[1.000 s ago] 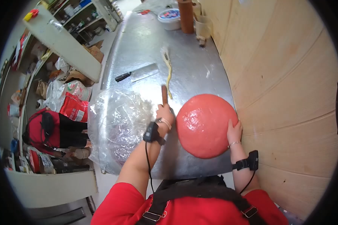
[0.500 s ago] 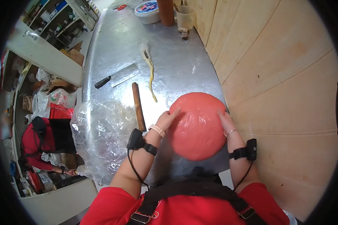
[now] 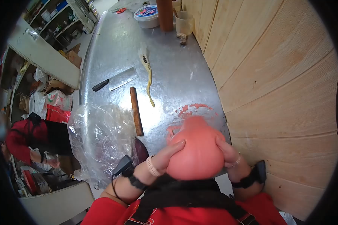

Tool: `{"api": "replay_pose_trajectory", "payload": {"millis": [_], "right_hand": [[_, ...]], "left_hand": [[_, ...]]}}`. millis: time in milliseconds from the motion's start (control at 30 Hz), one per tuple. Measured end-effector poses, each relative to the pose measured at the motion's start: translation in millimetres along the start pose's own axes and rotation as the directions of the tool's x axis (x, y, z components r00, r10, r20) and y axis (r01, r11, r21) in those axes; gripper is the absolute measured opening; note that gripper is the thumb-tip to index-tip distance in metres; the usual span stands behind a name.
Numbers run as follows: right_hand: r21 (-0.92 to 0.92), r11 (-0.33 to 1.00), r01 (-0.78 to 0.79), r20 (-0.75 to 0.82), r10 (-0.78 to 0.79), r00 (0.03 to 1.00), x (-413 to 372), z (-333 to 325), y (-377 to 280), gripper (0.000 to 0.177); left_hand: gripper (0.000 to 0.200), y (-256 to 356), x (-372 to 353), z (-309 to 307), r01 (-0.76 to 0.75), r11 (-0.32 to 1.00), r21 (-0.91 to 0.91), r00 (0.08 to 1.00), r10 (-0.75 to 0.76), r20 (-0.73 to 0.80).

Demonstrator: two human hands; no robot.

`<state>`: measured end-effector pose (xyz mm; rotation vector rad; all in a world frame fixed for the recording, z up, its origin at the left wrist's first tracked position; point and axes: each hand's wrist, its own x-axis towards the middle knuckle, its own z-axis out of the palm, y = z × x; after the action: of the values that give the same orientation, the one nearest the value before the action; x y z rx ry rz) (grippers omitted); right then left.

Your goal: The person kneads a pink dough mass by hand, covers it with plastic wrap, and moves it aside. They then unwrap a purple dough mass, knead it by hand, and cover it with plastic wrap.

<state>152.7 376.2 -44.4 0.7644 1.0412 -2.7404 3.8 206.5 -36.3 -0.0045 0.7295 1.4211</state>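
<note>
A big lump of smooth pink dough (image 3: pixel 195 159) is held between my two hands, close to my body at the near edge of the metal table (image 3: pixel 176 63). My left hand (image 3: pixel 169 154) grips its left side with the thumb on top, and my right hand (image 3: pixel 228 152) grips the right side. The fingers under the dough are hidden. Pink smears (image 3: pixel 193 108) mark the metal just beyond it. Left of my left hand lie a wooden rolling pin (image 3: pixel 136 112) and a crumpled clear plastic sheet (image 3: pixel 97 142). A dark rounded thing (image 3: pixel 141 150) shows partly beside the plastic.
Farther up lie a cleaver (image 3: pixel 120 79) and a twisted yellowish strip (image 3: pixel 149 80). A lidded white tub (image 3: pixel 148 21), a brown cylinder (image 3: pixel 165 15) and a cup (image 3: pixel 184 23) stand at the back. A wooden wall (image 3: pixel 274 90) borders the right; another person (image 3: pixel 30 137) bends at shelves on the left.
The dough has been pulled toward me and lifted at least partly, going from a flat round to a bunched lump. Pink smears now show where it lay. The other person's arm has moved.
</note>
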Motion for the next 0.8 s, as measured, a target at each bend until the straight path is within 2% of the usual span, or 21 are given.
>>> {"api": "replay_pose_trajectory", "payload": {"millis": [100,167,233,267,300,333,367,400,433,467,500,533,567,600,667,700,767,800], "right_hand": [[0.097,0.994,0.055,0.029,-0.058,0.998,-8.5,36.9,-31.1,0.057],[0.209,0.964,0.165,0.004,-0.169,0.986,24.9,36.5,-48.9,0.06],[0.323,0.944,-0.069,0.048,0.056,0.997,59.6,-10.9,-57.0,0.062],[0.191,0.976,-0.106,-0.087,0.125,0.988,73.1,-30.3,-64.3,0.06],[0.067,0.982,-0.176,-0.229,0.187,0.955,77.3,-47.2,-60.3,0.059],[-0.177,0.978,-0.108,-0.367,0.036,0.93,77.3,-60.1,-48.7,0.057],[-0.427,0.901,-0.074,-0.458,-0.144,0.877,65.1,-70.0,-30.0,0.057],[-0.64,0.763,-0.095,-0.5,-0.319,0.806,48.2,-80.0,-4.5,0.056],[-0.575,0.814,-0.075,-0.469,-0.253,0.846,35.5,-92.0,19.5,0.057],[-0.512,0.858,-0.045,-0.425,-0.207,0.881,28.6,-104.7,38.5,0.058],[-0.447,0.894,-0.018,-0.368,-0.166,0.915,29.7,-113.0,47.9,0.059],[-0.433,0.902,-0.01,-0.338,-0.152,0.929,34.4,-116.1,50.4,0.059],[-0.421,0.907,0.001,-0.305,-0.143,0.942,38.8,-118.4,50.7,0.058],[-0.406,0.914,0.011,-0.273,-0.133,0.953,42.5,-120.7,53.2,0.058],[-0.131,0.991,-0.025,-0.201,-0.002,0.98,70.7,-129.1,71.3,0.058],[-0.001,0.999,-0.047,-0.145,0.046,0.988,82.9,-126.6,72.1,0.058],[-0.043,0.994,0.1,-0.115,-0.104,0.988,86.9,-90.7,56.3,0.062],[-0.067,0.982,0.179,-0.087,-0.185,0.979,90.3,-73.5,38.9,0.063]], "left_hand": [[0.058,29.8,-17.4,38.2,-0.127,0.985,-0.114,0.989,0.134,0.055],[0.058,52.3,6.2,24.0,-0.069,0.97,-0.235,0.993,0.089,0.074],[0.063,63.4,47.5,-17.7,-0.15,0.988,-0.026,0.983,0.147,-0.107],[0.06,76.3,64.8,-35.9,-0.003,0.981,0.196,0.946,0.067,-0.319],[0.058,78.5,71.3,-59.3,0.197,0.911,0.361,0.849,0.026,-0.528],[0.064,65.6,67.2,-97.4,0.254,0.469,0.846,0.731,0.48,-0.486],[0.068,56.5,57.4,-111.4,0.343,0.353,0.87,0.713,0.505,-0.486],[0.072,47.4,47.7,-125.5,0.431,0.234,0.871,0.695,0.53,-0.486],[0.071,38.1,30.8,-111.6,0.489,0.314,0.814,0.784,0.252,-0.568],[0.07,12.9,23.6,-124.7,0.426,0.411,0.806,0.851,0.121,-0.511],[0.069,-10.1,23.2,-128.6,0.366,0.579,0.728,0.858,0.093,-0.505],[0.069,-20.3,28.4,-131.9,0.252,0.719,0.647,0.899,0.072,-0.431],[0.071,-27.3,36.1,-133.9,0.136,0.834,0.535,0.934,0.072,-0.349],[0.07,-33.8,48.6,-134.9,0.069,0.887,0.457,0.959,0.068,-0.276],[0.07,-42.9,74.4,-127.7,-0.049,0.958,0.282,0.99,0.083,-0.11],[0.071,-44.0,81.4,-116.0,-0.08,0.97,0.23,0.99,0.105,-0.097],[0.074,-33.1,90.0,-91.3,-0.154,0.979,0.13,0.984,0.164,-0.071],[0.071,-23.5,90.0,-82.5,-0.301,0.941,0.157,0.948,0.312,-0.054]]}}
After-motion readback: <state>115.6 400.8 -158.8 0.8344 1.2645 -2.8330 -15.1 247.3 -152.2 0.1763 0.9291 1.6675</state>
